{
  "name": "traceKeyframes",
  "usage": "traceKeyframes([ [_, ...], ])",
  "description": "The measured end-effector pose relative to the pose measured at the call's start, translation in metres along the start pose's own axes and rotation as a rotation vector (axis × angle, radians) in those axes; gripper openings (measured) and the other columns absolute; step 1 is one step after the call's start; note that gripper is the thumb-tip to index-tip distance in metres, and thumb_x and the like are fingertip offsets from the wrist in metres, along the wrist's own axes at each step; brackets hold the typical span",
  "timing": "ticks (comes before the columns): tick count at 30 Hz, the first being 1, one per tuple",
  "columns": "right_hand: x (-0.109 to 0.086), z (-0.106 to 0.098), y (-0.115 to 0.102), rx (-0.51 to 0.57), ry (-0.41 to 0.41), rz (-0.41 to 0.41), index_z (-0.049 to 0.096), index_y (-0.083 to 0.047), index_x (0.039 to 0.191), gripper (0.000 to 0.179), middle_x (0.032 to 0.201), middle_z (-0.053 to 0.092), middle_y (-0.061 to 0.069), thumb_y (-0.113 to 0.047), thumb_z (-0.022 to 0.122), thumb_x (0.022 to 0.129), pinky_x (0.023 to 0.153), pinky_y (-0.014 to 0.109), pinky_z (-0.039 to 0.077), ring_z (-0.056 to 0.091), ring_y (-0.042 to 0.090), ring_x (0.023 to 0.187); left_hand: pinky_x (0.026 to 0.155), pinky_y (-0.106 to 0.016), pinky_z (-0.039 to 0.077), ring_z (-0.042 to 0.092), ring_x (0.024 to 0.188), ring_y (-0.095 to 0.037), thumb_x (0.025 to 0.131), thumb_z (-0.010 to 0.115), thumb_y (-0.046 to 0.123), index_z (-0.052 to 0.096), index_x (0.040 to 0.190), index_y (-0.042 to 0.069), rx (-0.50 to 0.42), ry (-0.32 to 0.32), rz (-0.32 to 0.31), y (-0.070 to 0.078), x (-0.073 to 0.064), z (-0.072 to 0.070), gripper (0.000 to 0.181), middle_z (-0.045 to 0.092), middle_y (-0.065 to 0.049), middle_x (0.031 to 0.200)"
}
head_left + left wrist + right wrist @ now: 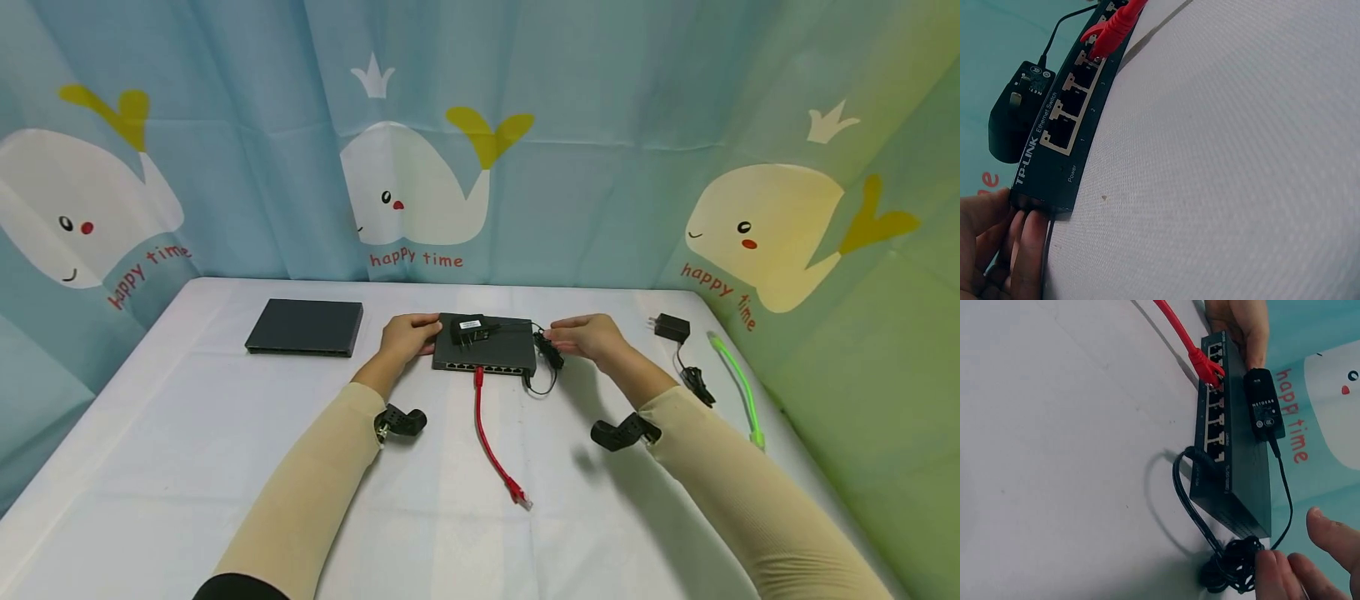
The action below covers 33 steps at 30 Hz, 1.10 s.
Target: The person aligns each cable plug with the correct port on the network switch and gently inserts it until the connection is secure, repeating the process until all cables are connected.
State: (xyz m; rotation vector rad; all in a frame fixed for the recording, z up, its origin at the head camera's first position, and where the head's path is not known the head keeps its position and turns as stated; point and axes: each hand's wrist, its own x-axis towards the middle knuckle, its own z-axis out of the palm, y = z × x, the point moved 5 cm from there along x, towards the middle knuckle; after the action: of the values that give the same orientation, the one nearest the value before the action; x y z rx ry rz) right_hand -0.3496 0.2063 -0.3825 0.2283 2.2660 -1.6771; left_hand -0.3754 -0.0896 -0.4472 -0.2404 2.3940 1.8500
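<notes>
A black TP-LINK Ethernet switch (506, 350) lies on the white table. My left hand (405, 340) holds its left end; in the left wrist view the thumb is at the upper edge and the fingers (1030, 247) are against the end below. A red network cable (487, 440) is plugged into a front port, its other end loose on the table. On top of the switch sits a black NETGEAR power adapter (1264, 403). Its lead runs to a coiled bundle (1235, 565) at the right end. My right hand (592, 337) is beside that bundle, fingertips at it, thumb apart.
A second flat black box (306, 327) lies at the back left. On the right are another black power adapter (671, 327) with bundled lead (697, 386) and a green cable (738, 383). A whale-print curtain (600, 208) hangs behind the table.
</notes>
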Motion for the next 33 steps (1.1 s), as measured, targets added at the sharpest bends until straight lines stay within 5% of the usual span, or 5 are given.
traceKeyframes([
  [5,-0.002,0.009,0.002,0.08,-0.052,0.064,0.05,0.013,0.136,0.05,0.082,0.072,-0.001,-0.003,0.068,0.092,0.088,0.027,0.058,0.073,0.011,0.077,0.072,-0.019,0.06,0.069,0.098,-0.02,0.096,0.067,0.023,0.068,0.129,0.014,-0.002,-0.001,-0.006,0.0,-0.001,0.0,0.034,0.062,-0.012,0.13],
  [12,-0.002,0.02,0.006,0.052,-0.085,0.068,0.05,0.017,0.134,0.048,0.085,0.07,0.001,0.0,0.067,0.092,0.09,0.032,0.058,0.071,0.013,0.078,0.072,-0.019,0.06,0.069,0.099,-0.021,0.096,0.066,0.023,0.067,0.13,0.015,0.001,-0.005,0.004,0.001,-0.002,0.0,0.034,0.062,-0.013,0.132],
  [16,-0.001,0.023,0.01,-0.009,-0.062,0.07,0.053,0.016,0.132,0.046,0.109,0.071,0.021,-0.001,0.067,0.092,0.086,0.031,0.06,0.07,0.009,0.077,0.073,-0.02,0.06,0.069,0.1,-0.021,0.096,0.066,0.023,0.067,0.13,0.014,0.001,-0.007,0.012,0.002,-0.003,0.0,0.035,0.061,-0.013,0.133],
  [20,0.001,0.026,0.013,-0.079,-0.036,0.055,0.055,0.014,0.13,0.044,0.135,0.054,0.029,-0.003,0.068,0.092,0.085,0.031,0.06,0.068,0.006,0.078,0.072,-0.02,0.06,0.069,0.102,-0.022,0.096,0.066,0.023,0.067,0.13,0.014,0.0,-0.008,0.013,0.001,-0.003,0.0,0.035,0.061,-0.013,0.133],
  [33,0.002,0.03,0.011,-0.154,0.075,0.058,0.062,0.012,0.124,0.039,0.128,0.061,0.028,-0.001,0.072,0.089,0.073,0.028,0.062,0.069,0.008,0.068,0.074,-0.02,0.06,0.069,0.105,-0.022,0.096,0.067,0.023,0.067,0.13,0.014,-0.01,-0.02,-0.032,0.002,-0.003,0.0,0.035,0.062,-0.012,0.131],
])
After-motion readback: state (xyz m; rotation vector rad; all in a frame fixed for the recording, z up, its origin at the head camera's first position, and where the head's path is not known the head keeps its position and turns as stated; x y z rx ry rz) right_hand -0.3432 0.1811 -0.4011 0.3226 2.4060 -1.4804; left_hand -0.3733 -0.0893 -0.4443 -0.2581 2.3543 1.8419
